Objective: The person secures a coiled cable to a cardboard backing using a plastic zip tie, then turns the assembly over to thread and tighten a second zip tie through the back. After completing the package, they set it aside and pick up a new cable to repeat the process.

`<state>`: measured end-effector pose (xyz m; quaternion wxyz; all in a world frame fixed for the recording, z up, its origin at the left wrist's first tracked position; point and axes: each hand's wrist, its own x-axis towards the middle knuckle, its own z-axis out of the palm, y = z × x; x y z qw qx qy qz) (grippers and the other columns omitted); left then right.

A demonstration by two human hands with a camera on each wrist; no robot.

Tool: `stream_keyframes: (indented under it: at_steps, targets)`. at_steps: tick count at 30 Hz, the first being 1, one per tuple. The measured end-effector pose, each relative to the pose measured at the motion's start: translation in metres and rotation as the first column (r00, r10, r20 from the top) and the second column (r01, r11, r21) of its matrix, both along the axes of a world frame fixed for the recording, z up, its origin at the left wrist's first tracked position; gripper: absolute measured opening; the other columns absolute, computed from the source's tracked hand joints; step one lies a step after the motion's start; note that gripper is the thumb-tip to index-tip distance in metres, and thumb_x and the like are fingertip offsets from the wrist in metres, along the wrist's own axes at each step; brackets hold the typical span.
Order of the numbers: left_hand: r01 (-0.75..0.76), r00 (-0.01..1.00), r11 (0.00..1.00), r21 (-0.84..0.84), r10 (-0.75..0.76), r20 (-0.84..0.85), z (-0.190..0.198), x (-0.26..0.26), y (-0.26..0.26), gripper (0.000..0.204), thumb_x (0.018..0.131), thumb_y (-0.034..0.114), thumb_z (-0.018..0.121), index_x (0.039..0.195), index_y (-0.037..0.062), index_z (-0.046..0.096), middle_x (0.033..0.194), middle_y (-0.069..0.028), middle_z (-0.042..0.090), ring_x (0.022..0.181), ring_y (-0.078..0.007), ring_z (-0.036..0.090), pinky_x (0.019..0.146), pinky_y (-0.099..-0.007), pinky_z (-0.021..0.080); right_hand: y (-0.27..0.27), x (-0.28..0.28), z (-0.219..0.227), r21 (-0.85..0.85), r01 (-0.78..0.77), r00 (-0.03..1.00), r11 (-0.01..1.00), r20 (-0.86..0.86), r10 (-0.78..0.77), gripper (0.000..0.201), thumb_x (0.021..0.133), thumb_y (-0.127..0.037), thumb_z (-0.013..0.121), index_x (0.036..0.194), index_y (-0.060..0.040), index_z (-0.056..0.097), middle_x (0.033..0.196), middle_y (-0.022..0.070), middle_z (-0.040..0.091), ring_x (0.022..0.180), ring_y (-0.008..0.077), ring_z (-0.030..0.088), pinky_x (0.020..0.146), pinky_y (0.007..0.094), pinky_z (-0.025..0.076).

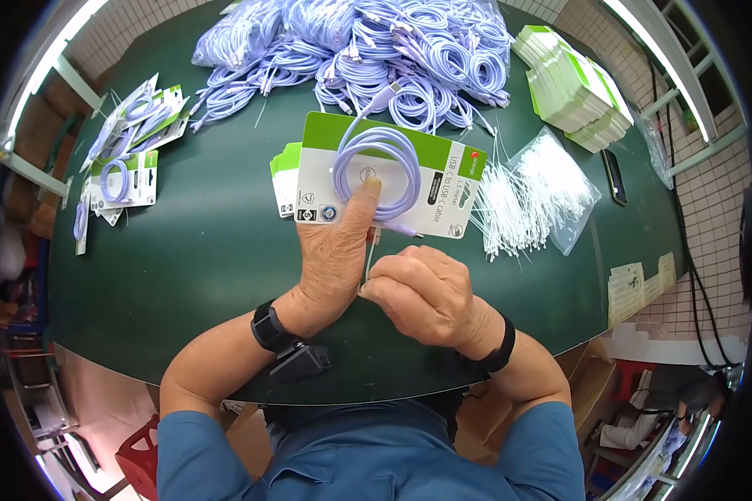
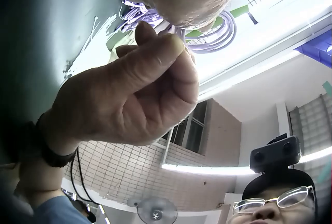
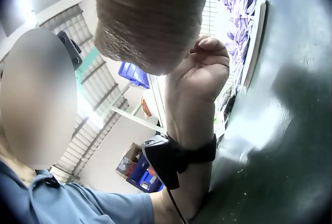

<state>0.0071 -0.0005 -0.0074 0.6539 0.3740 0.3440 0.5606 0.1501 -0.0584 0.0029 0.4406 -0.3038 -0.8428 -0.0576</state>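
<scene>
Bright light comes from white tube lamps [image 1: 660,63] at both sides. The head view curves, its edges black. Glare whitens the bench [image 3: 259,130] in the right wrist view, which looks soft.

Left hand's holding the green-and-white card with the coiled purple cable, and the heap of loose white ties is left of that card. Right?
Not quite: the heap of loose white ties is right of the card, per the head view. The left hand does hold the card with the coiled purple cable.
</scene>
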Motion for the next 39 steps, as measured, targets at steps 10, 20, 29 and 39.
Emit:
stream_keyframes:
  at_steps: [10,20,29,39]
  targets:
    - [-0.028,0.997,0.997,0.069,0.022,0.079,0.002,0.006,-0.011,0.036,0.103,0.013,0.073,0.133,0.0045,0.056,0.113,-0.0036,0.066,0.094,-0.0098,0.064,0.076,-0.0273,0.056,0.011,0.013,-0.007,-0.017,0.059,0.997,0.998,-0.042,-0.06,0.034,0.072,0.008,0.085,0.103,-0.0011,0.074,0.099,0.0105,0.069,0.071,0.0229,0.067,0.06,0.0324,0.056]
    - [-0.02,0.999,0.992,0.125,0.015,0.043,-0.001,0.005,-0.017,0.034,0.103,0.012,0.074,0.132,0.0022,0.06,0.117,-0.0061,0.068,0.101,-0.012,0.067,0.082,-0.0286,0.058,0.01,0.011,0.0,0.062,0.19,0.981,0.98,-0.045,-0.188,0.033,0.072,0.006,0.086,0.101,-0.0017,0.074,0.101,0.0103,0.071,0.071,0.0219,0.066,0.058,0.032,0.055]
    - [0.03,0.995,0.999,0.029,-0.033,0.098,0.002,0.0,-0.015,0.031,0.103,0.016,0.074,0.129,0.0021,0.064,0.111,-0.0057,0.071,0.093,-0.012,0.07,0.071,-0.0272,0.058,0.016,0.015,0.004,0.073,0.232,0.972,0.97,0.003,-0.233,0.027,0.071,0.0,0.08,0.097,-0.0024,0.072,0.103,0.008,0.072,0.071,0.0214,0.064,0.058,0.0336,0.054]
    - [0.047,0.988,0.993,0.108,-0.03,-0.152,-0.006,-0.007,-0.006,0.024,0.1,0.015,0.077,0.118,0.0006,0.07,0.104,-0.0031,0.073,0.088,-0.0098,0.07,0.066,-0.0258,0.055,0.011,0.014,-0.001,0.001,0.221,0.973,0.975,-0.065,-0.22,0.028,0.073,0.009,0.081,0.099,-0.0016,0.073,0.101,0.0115,0.075,0.076,0.0246,0.075,0.06,0.0342,0.06]
